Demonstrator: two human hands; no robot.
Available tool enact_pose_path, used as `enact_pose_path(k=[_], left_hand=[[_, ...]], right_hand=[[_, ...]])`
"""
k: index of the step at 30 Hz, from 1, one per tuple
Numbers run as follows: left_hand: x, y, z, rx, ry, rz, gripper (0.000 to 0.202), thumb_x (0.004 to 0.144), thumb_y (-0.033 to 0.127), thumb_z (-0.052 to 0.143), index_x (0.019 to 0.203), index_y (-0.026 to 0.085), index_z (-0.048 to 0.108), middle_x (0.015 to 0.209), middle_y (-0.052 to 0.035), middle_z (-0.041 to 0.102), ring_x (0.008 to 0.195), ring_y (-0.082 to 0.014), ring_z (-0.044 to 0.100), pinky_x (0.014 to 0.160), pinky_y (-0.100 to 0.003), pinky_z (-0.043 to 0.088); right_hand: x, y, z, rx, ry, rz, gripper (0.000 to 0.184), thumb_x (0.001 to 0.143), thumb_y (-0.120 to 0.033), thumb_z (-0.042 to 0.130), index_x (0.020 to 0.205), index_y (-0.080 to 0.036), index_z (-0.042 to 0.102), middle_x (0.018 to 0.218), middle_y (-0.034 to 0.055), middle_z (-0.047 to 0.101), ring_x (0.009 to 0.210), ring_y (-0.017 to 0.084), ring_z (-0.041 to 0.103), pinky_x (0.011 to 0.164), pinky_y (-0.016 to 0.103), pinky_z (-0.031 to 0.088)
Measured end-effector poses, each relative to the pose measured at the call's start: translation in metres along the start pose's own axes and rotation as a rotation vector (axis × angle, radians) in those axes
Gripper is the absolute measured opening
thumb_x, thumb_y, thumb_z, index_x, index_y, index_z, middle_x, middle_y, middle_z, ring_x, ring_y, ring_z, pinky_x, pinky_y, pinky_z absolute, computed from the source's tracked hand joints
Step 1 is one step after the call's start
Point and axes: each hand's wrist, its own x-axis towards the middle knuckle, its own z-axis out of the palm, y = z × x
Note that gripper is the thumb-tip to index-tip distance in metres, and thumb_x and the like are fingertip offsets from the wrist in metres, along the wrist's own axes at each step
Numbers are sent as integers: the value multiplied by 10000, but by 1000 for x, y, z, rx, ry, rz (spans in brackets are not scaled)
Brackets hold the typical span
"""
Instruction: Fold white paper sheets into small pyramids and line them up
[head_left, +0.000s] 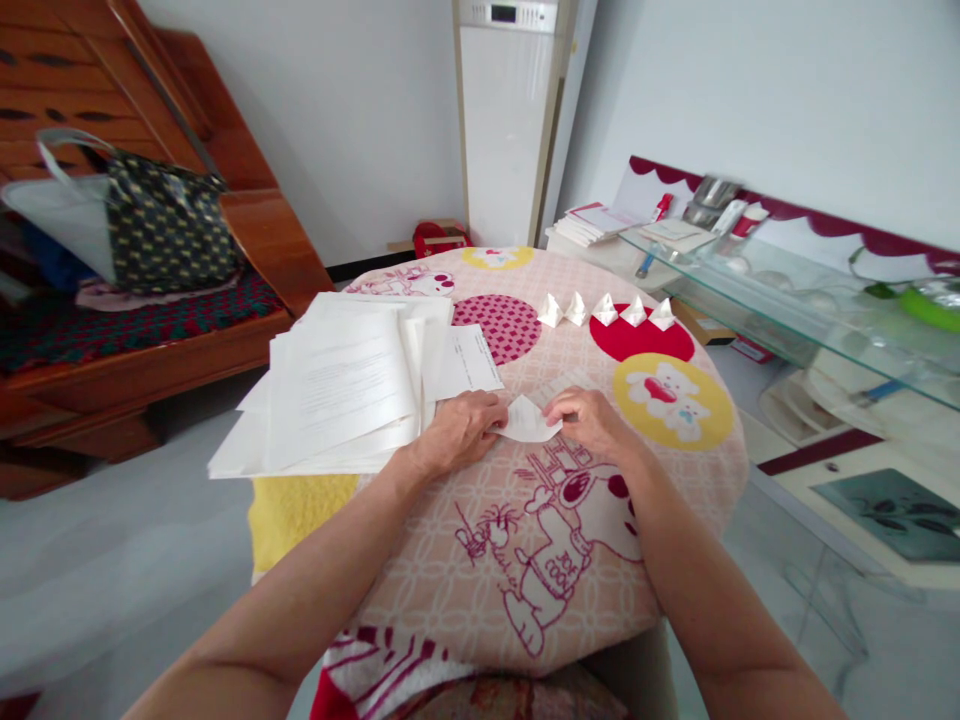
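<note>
A small folded piece of white paper (527,421) lies on the round table's pink cartoon cloth (525,560). My left hand (463,428) pinches its left edge and my right hand (586,417) pinches its right corner, both pressing it against the cloth. Right beside my left hand spreads a loose stack of white sheets (341,385), with one printed sheet (469,362) sticking out toward the fold. Several small folded white paper shapes (606,310) stand in a row at the far side of the table.
A glass shelf unit (787,290) with metal bowls and small items stands close on the right. A wooden bench (150,330) with a dark patterned bag (165,225) is on the left. A tall white appliance (506,120) stands against the back wall.
</note>
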Motion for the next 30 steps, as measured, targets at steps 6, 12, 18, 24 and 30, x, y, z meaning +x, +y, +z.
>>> enact_pose_path(k=[6,12,18,24,30], left_hand=[[-1,8,-4,-42,-81,65,136,906,141,596,958,170,718,978,-80,687,954,-218,650,835,-316,499],[-1,6,-1,-156,-48,-16,159,933,176,588,927,181,747,931,-65,701,889,-193,662,783,-291,485],[2,-6,1,-320,-17,-245,158,891,249,624,830,199,760,827,-27,733,743,-153,641,686,-260,433],[5,-7,2,-339,-10,-369,172,862,260,638,751,193,751,732,-13,717,646,-137,589,618,-255,375],[7,-6,2,-370,-3,-461,177,832,278,668,695,183,729,645,8,684,606,-128,562,600,-257,358]], right_hand=[[-4,-18,1,-346,-177,-117,194,760,-22,622,748,-185,727,890,71,743,932,245,625,875,379,474],[-5,-32,7,-322,-171,33,213,820,-66,594,721,-185,740,803,51,685,744,185,601,701,303,421],[-3,-26,5,-160,-69,143,185,824,-141,641,703,-197,770,758,37,696,692,170,597,655,283,412],[-1,-21,5,-196,-23,220,139,813,-173,690,698,-177,769,723,45,711,663,167,592,642,284,396],[5,-19,10,-215,32,327,136,808,-180,712,681,-166,756,645,37,697,624,163,581,617,283,366]])
